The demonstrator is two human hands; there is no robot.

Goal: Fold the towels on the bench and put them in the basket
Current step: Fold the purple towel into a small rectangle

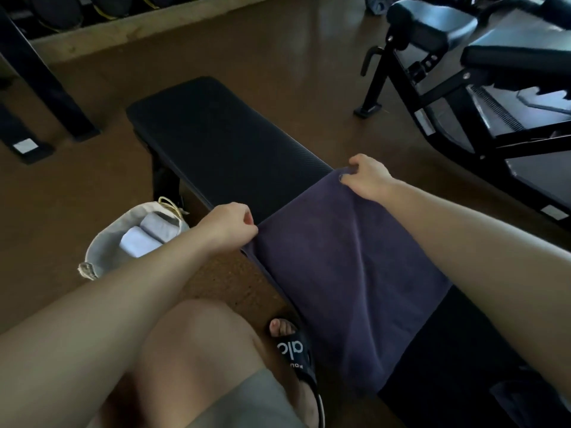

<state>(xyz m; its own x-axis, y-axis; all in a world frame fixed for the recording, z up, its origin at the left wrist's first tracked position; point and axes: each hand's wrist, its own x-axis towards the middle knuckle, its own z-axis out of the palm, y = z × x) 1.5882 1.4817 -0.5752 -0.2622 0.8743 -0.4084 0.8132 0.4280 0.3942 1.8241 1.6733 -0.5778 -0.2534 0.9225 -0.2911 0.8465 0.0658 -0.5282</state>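
The fingers of the left hand (227,225) are curled and pinch the far left corner of the purple towel (343,273) at the left edge of the table (216,143). The fingers of the right hand (367,177) are curled and pinch the far right corner of the same towel near the table's right edge; the fingertips are partly hidden by cloth folds. The towel lies spread across the table's middle, its left side drooping over the left edge. The right forearm hides part of the towel's right side. The table's near end is dark and hard to make out. The basket (102,242) stands on the floor (278,57) beside the table's left edge and holds pale folded towels (145,236), partly hidden by the left forearm. A sandal (293,353) rests on the floor below the towel.
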